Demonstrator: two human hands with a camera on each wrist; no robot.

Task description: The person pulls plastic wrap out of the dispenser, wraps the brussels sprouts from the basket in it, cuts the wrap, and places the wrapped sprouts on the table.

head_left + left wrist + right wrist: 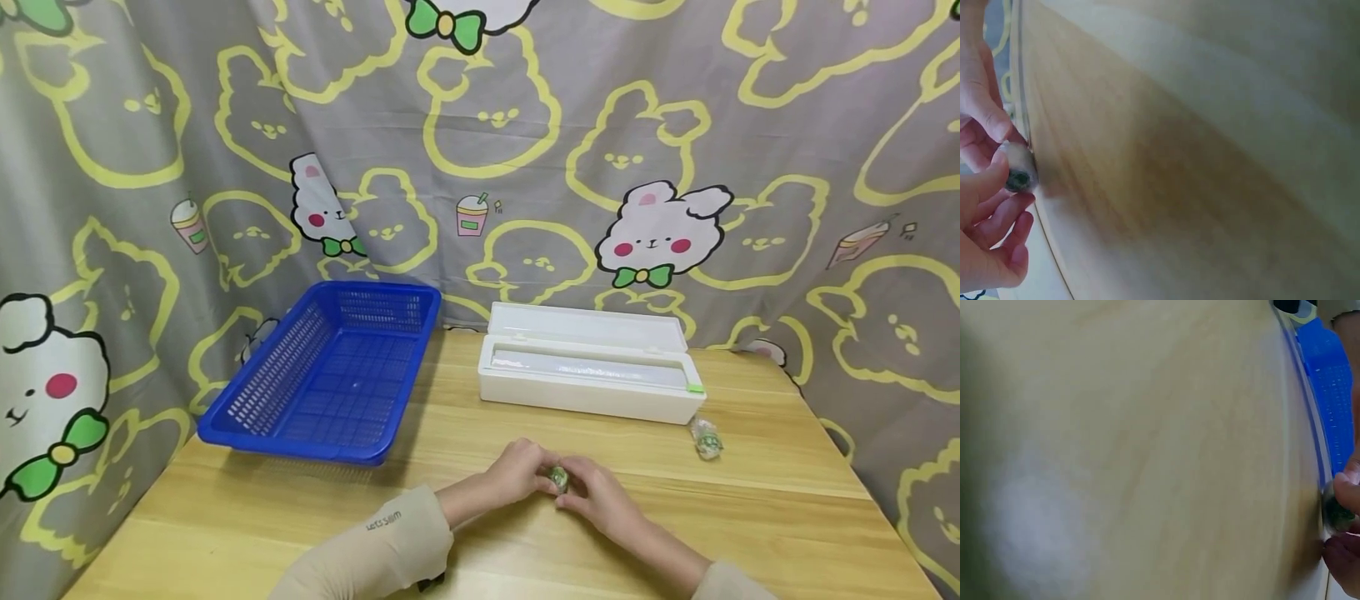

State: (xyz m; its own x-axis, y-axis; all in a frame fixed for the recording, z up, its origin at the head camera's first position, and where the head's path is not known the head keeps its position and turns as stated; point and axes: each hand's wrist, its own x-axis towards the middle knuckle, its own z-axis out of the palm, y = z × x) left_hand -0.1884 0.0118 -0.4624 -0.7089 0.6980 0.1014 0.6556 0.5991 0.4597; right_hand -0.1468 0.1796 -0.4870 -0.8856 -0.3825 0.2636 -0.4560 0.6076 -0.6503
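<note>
A small roundish green thing wrapped in clear film [558, 478] is held between both hands, low over the front middle of the table. My left hand [516, 472] pinches it from the left with thumb and fingers, and my right hand [600, 497] holds its right side. Seen from the left wrist, the bundle [1020, 167] is a short, pale, filmy roll with a dark green end. Fingertips cover part of it. A second film-wrapped green bundle [707, 439] lies on the table by the right end of a white box.
The long white cling film box [585, 403] stands at the back right, lid [585, 323] raised, a roll of film [588, 368] inside and a green tab at its right end. A blue plastic basket [300, 452] sits at the left. Behind the wooden table [795, 508] hangs a patterned curtain [517, 196].
</note>
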